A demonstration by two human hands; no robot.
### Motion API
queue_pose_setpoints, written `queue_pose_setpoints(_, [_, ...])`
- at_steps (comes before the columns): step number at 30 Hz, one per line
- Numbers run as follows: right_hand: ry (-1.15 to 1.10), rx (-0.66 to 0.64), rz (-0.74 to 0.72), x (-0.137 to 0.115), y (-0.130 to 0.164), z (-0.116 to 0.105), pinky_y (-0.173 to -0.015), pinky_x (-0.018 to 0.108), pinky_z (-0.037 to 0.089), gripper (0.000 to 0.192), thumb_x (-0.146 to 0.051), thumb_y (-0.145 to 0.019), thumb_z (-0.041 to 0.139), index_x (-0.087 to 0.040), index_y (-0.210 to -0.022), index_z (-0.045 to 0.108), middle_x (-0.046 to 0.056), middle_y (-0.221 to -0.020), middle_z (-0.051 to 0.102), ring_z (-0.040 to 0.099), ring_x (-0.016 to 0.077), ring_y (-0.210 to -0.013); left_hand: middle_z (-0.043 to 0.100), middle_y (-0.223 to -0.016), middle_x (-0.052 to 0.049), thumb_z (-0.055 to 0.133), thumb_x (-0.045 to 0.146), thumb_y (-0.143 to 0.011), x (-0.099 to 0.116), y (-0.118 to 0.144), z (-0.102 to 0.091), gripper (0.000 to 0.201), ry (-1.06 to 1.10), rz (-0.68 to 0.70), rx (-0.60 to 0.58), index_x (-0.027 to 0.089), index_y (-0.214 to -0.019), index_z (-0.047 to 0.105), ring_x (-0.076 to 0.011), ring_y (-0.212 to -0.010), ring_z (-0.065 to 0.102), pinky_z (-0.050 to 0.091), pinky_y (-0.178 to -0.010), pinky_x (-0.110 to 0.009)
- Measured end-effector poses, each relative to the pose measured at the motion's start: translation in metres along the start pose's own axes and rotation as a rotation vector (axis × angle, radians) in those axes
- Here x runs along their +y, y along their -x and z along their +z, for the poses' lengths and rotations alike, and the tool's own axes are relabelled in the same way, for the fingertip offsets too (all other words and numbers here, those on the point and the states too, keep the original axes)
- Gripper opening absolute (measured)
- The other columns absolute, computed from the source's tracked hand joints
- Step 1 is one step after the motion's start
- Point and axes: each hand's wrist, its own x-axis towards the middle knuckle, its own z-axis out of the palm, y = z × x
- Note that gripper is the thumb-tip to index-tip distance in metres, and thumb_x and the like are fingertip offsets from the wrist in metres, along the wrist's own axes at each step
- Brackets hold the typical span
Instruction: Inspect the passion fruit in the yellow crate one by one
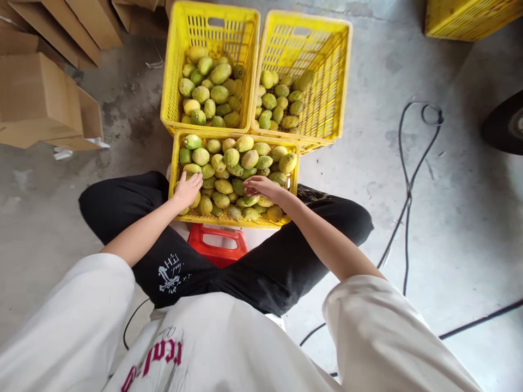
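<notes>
A yellow plastic crate [176, 147] full of oval green-yellow fruits, which look like lemons [223, 186], stands in front of me between my knees. My left hand [188, 189] rests on the fruits at the crate's left side, its fingers spread and nothing held in them. Over the right half of the same crate, my right hand [262, 187] has its fingers bent down and drawn together among the fruits. Whatever lies under its palm is hidden. A dark green fruit [237, 187] lies just left of its fingertips.
Behind stand two more yellow crates, the left one [165, 103] and the right one [345, 71], each partly filled with similar fruits. A red stool [218, 253] is below the near crate. Cardboard boxes [41, 98] lie left; a black cable [408, 190] loops across the floor right.
</notes>
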Motion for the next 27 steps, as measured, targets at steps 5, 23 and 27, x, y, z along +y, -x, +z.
queue_pose_setpoints(5, [-0.073, 0.05, -0.017, 0.003, 0.004, -0.01, -0.061, 0.017, 0.058, 0.042, 0.006, -0.123, 0.072, -0.019, -0.089, 0.079, 0.002, -0.076, 0.081, 0.071, 0.011, -0.062, 0.024, -0.219, -0.025, 0.063, 0.009, -0.114, -0.02, 0.003, 0.007, 0.091, 0.058, -0.087, 0.051, 0.013, -0.205, 0.052, -0.0446, -0.206, 0.025, 0.023, -0.165, -0.069])
queue_pose_setpoints(23, [-0.055, 0.064, -0.011, 0.011, 0.016, -0.019, -0.067, 0.022, 0.059, 0.044, 0.002, -0.122, 0.075, -0.02, -0.085, 0.081, 0.002, -0.075, 0.082, 0.074, 0.015, -0.065, 0.032, -0.216, -0.03, 0.036, 0.003, -0.119, -0.009, -0.031, -0.02, 0.086, 0.19, -0.246, 0.052, 0.021, -0.198, 0.063, -0.0579, -0.197, 0.038, 0.049, -0.148, -0.072])
queue_pose_setpoints(27, [-0.179, 0.082, -0.007, 0.012, 0.023, -0.024, -0.067, 0.021, 0.059, 0.04, 0.002, -0.12, 0.078, -0.02, -0.087, 0.08, 0.002, -0.077, 0.083, 0.075, 0.0142, -0.066, 0.046, -0.205, -0.035, 0.031, 0.006, -0.122, -0.002, -0.043, -0.028, 0.082, 0.224, -0.346, 0.078, 0.022, -0.195, 0.066, -0.0545, -0.188, 0.053, 0.057, -0.14, -0.067])
